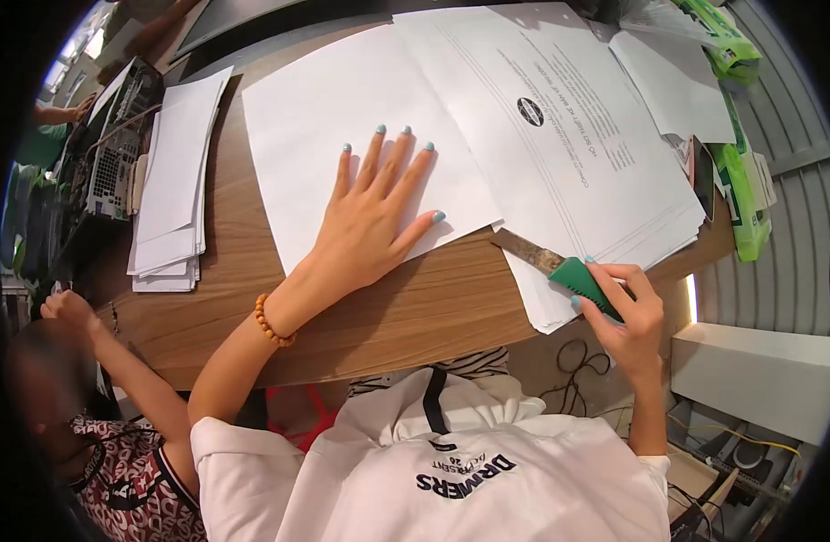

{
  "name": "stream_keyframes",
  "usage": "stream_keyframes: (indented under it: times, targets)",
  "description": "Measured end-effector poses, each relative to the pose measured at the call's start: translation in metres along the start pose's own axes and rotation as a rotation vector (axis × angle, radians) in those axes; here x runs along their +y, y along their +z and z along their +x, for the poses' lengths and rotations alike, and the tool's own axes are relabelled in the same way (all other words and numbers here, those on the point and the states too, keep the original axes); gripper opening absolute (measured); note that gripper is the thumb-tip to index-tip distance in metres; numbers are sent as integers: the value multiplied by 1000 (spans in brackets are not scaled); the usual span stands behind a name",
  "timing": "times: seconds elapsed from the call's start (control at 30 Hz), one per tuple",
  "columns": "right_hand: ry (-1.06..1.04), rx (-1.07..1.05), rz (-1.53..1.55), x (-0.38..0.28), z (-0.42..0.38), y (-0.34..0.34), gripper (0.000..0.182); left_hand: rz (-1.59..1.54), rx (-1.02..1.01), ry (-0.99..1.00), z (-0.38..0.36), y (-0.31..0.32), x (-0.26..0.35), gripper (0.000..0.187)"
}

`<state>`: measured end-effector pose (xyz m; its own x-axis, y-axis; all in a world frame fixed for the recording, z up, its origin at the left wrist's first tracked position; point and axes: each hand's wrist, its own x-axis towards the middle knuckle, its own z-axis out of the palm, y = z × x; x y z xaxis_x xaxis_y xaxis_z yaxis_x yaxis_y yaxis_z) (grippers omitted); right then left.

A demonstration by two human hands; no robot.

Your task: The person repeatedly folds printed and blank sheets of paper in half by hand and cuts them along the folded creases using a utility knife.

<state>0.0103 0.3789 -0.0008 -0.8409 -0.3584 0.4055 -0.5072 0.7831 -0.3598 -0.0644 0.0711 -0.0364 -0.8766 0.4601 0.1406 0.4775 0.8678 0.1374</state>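
Observation:
My left hand (368,221) lies flat with fingers spread on a large blank white sheet (311,117), a beaded bracelet at its wrist. Beside that sheet, and partly under it, is a stack of printed pages (541,167) with a round black logo. My right hand (634,316) is closed around the green handle of a knife (585,282). The knife's worn, stained blade points left across the near edge of the printed stack, its tip close to the blank sheet's lower right corner.
A pile of white paper strips (173,181) lies left on the wooden table (379,334), near a black computer case (117,154). Green packages (745,199) and a phone (702,176) sit at the right edge. Another person (130,470) is at the lower left. Cables (578,366) lie on the floor.

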Motion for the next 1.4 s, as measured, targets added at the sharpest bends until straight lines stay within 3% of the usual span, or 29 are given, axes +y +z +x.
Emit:
stream_keyframes:
  times: [0.83,1.4]
  targets:
    - [-52,54,-78,-8,14,10,39,-20,107,25,-3,4,-3,63]
    - [-73,59,-87,-13,39,25,39,8,5,15,-14,-5,7,64]
